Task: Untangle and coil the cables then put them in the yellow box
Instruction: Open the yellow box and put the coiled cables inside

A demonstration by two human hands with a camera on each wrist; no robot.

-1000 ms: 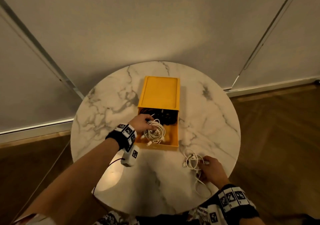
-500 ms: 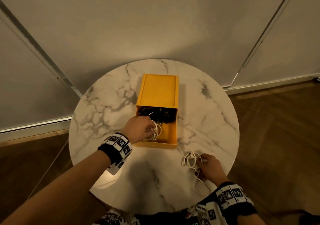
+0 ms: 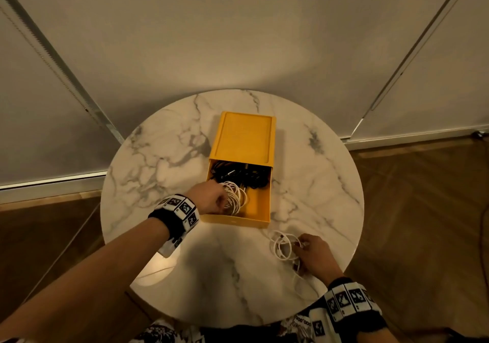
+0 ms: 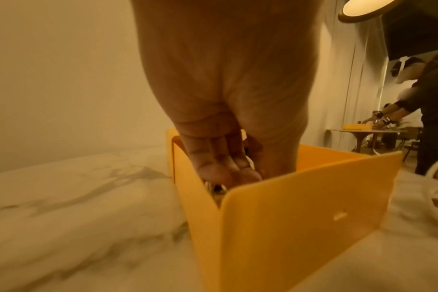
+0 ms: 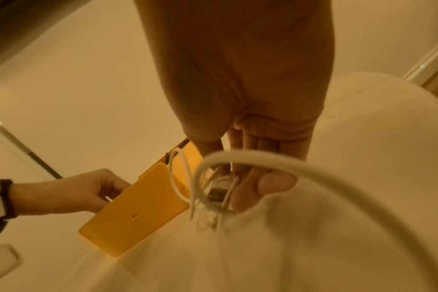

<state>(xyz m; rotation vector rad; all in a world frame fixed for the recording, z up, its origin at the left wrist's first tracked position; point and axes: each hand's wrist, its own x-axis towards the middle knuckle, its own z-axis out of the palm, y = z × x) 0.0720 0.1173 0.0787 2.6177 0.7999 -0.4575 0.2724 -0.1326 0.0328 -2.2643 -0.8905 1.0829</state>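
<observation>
The yellow box [image 3: 246, 136] stands mid-table with its drawer [image 3: 238, 221] pulled toward me. Black cables [image 3: 238, 174] fill the drawer's back. My left hand [image 3: 222, 199] reaches down into the drawer's front left corner and grips a white coiled cable [image 3: 236, 194] there. In the left wrist view its fingers [image 4: 218, 164] dip behind the drawer's front wall [image 4: 300, 217]. My right hand [image 3: 301, 244] rests on the table to the right of the drawer and pinches a loose white cable [image 3: 283, 244]. That cable's USB plug [image 5: 215, 194] lies between its fingers [image 5: 273, 183].
The round marble table [image 3: 158, 157] is small, with its near edge close to my body. White walls stand behind it and wood floor lies on both sides. Far off in the left wrist view, another person [image 4: 433, 98] works at a second table.
My left hand has lowered the white coil from above the drawer down into its front left corner. My right hand has stayed on the loose white cable.
</observation>
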